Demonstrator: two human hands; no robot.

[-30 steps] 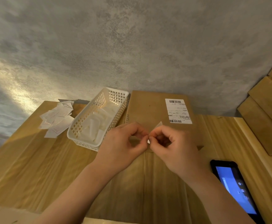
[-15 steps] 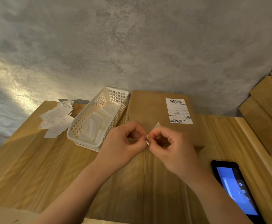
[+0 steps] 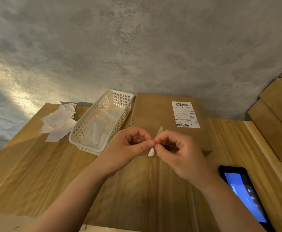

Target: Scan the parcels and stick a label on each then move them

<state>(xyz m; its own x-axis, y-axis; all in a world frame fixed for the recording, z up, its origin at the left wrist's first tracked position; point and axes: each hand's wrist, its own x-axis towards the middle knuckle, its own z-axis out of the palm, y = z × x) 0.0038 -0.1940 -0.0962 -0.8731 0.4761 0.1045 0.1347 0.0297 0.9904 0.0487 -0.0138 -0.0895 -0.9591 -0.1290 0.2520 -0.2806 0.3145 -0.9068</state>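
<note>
Slips (image 3: 58,122) lie loose in a heap at far left of the surface (image 3: 28,173), touching nothing else. Basket (image 3: 101,121) just right of them, white, latticed, holding more white pieces. Left hand (image 3: 130,148) next, fingers curled, thumb and forefinger pinching the label (image 3: 151,151). Right hand (image 3: 178,151) meets it fingertip to fingertip, curled the same way and pinching the same label; one white point shows above the fingers, another below. Both hands hover over the near edge of the parcel (image 3: 153,113), which lies flat against the wall and already carries one barcode sheet (image 3: 185,114) at its right. Scanner (image 3: 244,195) at far right, screen lit.

Likely step: peeling the label from its backing. Risks: label curls and sticks to itself or to a fingertip; tears if the pinch slips; lands creased or over the barcode.
</note>
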